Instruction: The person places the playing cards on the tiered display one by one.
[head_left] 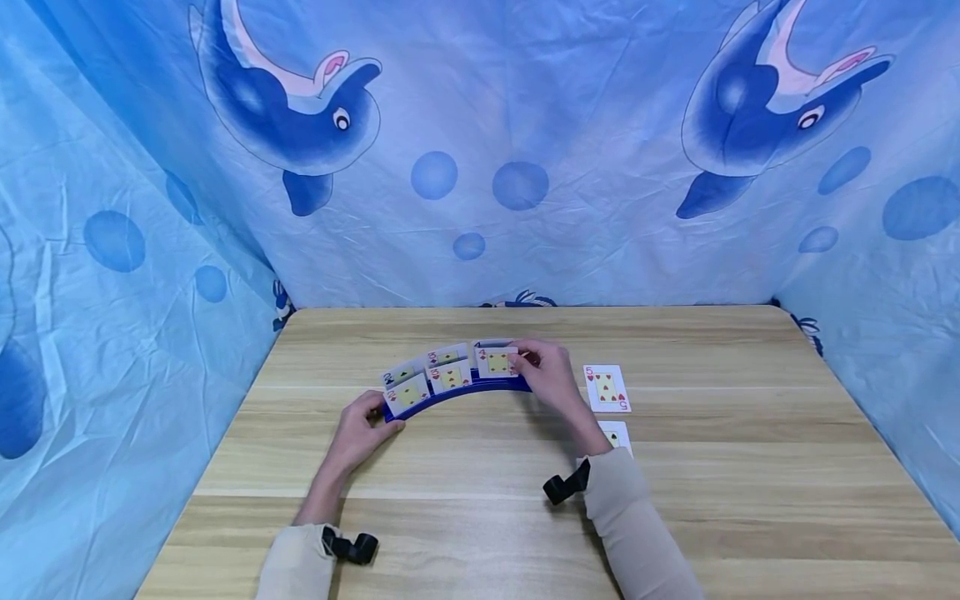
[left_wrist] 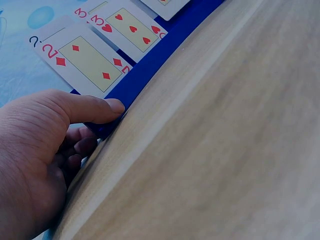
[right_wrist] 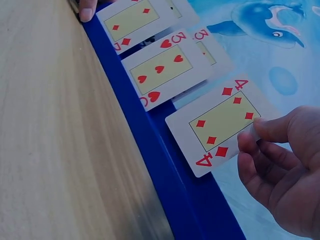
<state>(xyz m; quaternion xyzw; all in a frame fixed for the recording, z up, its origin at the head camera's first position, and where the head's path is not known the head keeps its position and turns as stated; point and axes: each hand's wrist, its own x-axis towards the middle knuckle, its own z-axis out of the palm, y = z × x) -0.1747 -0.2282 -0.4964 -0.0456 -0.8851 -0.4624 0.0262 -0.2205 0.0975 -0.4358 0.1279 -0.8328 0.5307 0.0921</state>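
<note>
A curved blue card holder [head_left: 497, 385] stands on the table with playing cards upright in two rows. My left hand [head_left: 360, 433] grips its left end, thumb [left_wrist: 112, 106] in front and fingers curled beneath or behind. Nearest that hand is the two of diamonds [left_wrist: 90, 62], with the three of hearts [left_wrist: 131, 30] beside it. My right hand [head_left: 550, 377] pinches the four of diamonds [right_wrist: 220, 125] by one edge between thumb and fingers, at the holder's right part. Behind these front cards are a black two [head_left: 405, 372], a red three [head_left: 447, 353] and another card, mostly covered.
Right of the holder, a five of hearts [head_left: 607, 388] lies face up on the wooden table [head_left: 750, 467]. Below it lies a black-suited card [head_left: 617, 435], partly hidden by the right forearm. A blue dolphin-print cloth [head_left: 480, 108] hangs behind and at both sides.
</note>
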